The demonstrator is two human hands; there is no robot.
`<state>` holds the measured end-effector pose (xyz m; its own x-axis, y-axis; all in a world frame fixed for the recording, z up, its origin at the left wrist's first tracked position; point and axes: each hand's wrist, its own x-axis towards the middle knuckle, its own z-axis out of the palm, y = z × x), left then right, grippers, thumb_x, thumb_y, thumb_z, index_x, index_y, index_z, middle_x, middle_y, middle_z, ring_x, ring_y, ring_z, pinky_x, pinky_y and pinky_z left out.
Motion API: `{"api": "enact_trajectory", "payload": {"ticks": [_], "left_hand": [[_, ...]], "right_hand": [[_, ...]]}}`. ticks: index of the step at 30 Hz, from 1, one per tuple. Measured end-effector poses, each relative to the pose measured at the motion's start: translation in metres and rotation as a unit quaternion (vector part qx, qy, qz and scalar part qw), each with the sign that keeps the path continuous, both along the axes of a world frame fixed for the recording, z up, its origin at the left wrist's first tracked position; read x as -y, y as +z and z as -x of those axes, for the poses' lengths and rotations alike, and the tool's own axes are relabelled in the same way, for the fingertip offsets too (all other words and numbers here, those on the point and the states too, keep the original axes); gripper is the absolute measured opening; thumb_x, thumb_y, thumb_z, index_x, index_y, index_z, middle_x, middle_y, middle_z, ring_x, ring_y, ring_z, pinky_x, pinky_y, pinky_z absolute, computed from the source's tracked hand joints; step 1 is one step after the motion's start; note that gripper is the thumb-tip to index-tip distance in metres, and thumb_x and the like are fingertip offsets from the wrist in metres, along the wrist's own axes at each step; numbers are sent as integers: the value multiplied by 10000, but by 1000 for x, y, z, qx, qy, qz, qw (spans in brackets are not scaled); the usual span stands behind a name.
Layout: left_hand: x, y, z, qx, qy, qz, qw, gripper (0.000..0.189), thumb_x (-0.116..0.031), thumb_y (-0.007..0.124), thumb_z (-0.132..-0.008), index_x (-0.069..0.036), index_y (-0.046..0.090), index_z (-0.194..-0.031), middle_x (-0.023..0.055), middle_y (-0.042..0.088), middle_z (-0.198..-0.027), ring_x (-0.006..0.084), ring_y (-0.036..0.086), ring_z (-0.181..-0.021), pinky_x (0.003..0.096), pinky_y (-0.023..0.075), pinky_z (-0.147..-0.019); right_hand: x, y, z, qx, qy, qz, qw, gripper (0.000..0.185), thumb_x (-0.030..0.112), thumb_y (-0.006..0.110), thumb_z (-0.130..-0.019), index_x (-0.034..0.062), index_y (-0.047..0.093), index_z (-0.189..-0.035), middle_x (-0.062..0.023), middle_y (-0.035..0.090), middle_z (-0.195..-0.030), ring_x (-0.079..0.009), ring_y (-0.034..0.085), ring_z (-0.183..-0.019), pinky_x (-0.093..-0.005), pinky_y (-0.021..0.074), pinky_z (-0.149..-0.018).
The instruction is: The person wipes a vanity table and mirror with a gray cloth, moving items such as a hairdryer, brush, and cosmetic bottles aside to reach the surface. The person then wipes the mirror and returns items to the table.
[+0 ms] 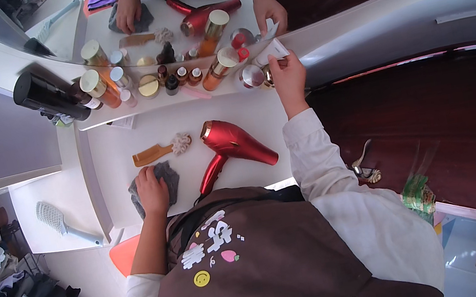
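My right hand (289, 75) grips a white squeeze tube (271, 52) at the right end of the shelf (108, 118), beside a silver-lidded jar (251, 76). Flat on a folded grey cloth (170, 179) rests my left hand (153, 191), at the left of the white tabletop (244, 185). Just beyond the cloth lies a wooden comb (152, 154) with a pale scrunchie (181, 143) around its handle. A red hair dryer (237, 144) lies between my two arms, its nozzle pointing away from me.
Along the shelf stand amber bottles with gold caps (218, 70), small dropper bottles (182, 76) and a tall black can (48, 97). Behind them a mirror (193, 3) reflects both hands. A light blue hairbrush (65, 225) lies on a side surface at left. At right is a dark red door (425, 125).
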<state>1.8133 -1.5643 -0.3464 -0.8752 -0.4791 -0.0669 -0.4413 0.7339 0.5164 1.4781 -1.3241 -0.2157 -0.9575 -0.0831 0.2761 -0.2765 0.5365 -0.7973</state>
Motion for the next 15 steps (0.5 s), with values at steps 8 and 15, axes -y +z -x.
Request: {"api": "enact_trajectory", "payload": {"ticks": [8,15], "left_hand": [[-1,-2,3,0,-3,8,1000,429,-50,676,-770,-27,547,-1178,167,550,-1215,368,517,-1115,444,433,-970],[2,-4,0,20,0,2,1000,451,-91,701,-758,-30,546,-1177,160,549,-1191,360,523,-1114,438,455,-954]], "right_hand": [[4,-12,1,62,-14,-58,996,250,147,704,-852,-34,657,-1017,-144,700,-801,-240,688,-721,-352,532,-705],[8,34,-30,-183,-2,-297,937,571,203,701,-838,-75,494,-1291,-243,621,-1136,-428,573,-1077,-467,463,-932]]}}
